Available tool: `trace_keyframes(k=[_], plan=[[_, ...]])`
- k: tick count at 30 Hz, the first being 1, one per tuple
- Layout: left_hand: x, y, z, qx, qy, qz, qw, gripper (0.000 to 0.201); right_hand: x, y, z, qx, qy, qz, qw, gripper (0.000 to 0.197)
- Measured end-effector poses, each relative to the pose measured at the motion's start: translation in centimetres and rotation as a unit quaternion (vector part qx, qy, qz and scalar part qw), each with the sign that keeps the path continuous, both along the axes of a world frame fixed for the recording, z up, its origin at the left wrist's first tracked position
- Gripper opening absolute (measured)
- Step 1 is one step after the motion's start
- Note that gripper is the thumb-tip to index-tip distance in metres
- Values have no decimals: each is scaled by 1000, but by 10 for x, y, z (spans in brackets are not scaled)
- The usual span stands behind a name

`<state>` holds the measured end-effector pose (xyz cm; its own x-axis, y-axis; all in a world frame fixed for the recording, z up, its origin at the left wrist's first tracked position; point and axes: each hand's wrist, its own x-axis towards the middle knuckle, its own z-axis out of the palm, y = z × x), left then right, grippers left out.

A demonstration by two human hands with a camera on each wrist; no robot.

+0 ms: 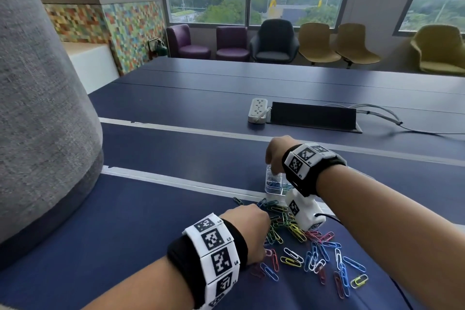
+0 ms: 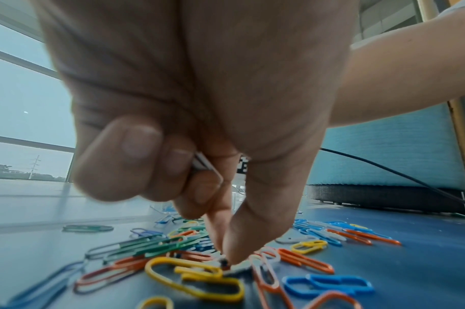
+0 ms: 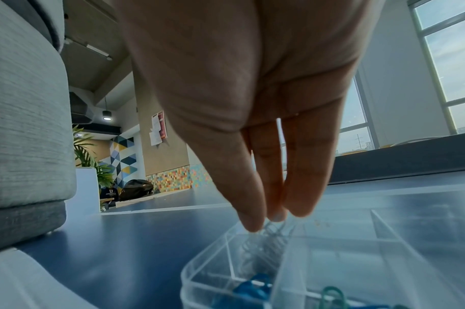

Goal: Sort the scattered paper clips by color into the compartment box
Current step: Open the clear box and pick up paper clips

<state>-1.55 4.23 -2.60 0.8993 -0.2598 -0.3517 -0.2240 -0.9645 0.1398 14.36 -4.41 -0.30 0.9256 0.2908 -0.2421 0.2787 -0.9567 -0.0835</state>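
Coloured paper clips (image 1: pixel 314 254) lie scattered on the blue table (image 1: pixel 151 209), in blue, green, yellow, orange and white. My left hand (image 1: pixel 251 221) reaches down into the pile. In the left wrist view its thumb and forefinger (image 2: pixel 224 259) pinch a white clip (image 2: pixel 239 269) lying on the table, and its curled fingers hold more white clips (image 2: pixel 207 165). The clear compartment box (image 1: pixel 273 187) stands just beyond the pile. My right hand (image 1: pixel 274 156) hangs over its far left compartment, fingertips (image 3: pixel 252 221) together on white clips (image 3: pixel 263 246). Nearer compartments hold blue clips (image 3: pixel 252 286) and green clips (image 3: pixel 331 294).
A tall grey upholstered column (image 1: pixel 37 108) stands at the table's left. Behind the box lie a white power strip (image 1: pixel 258 109), a raised black cable flap (image 1: pixel 312 116) and grey cables (image 1: pixel 385 113). A black wire (image 1: pixel 329 218) trails from my right wrist camera.
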Motion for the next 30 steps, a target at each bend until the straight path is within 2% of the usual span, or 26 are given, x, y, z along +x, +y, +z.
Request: trace_keyframes(k=[5,10,13,16,22,27,30], plan=[[1,1,0,-7,6,5,1000,16,-6,-6,1,32,-6,5,999,25],[3,7,3,-35,20,12,999,11,-10,-12,2,55,-4,43,998,33],[4,11,7,-49,12,19,999,10,-14,-16,11,83,-34,51,995,34],[3,14,10,-55,10,12,998,10,-31,-22,17,71,-53,78,993,33],[3,8,9,-46,7,-13,999,12,-93,-41,9,-20,42,184,982,20],[6,6,7,-22,5,-46,999,14,-118,-54,-6,-53,85,194,976,19],[6,5,6,-15,9,-69,997,14,-121,-55,-12,-38,81,177,980,17]])
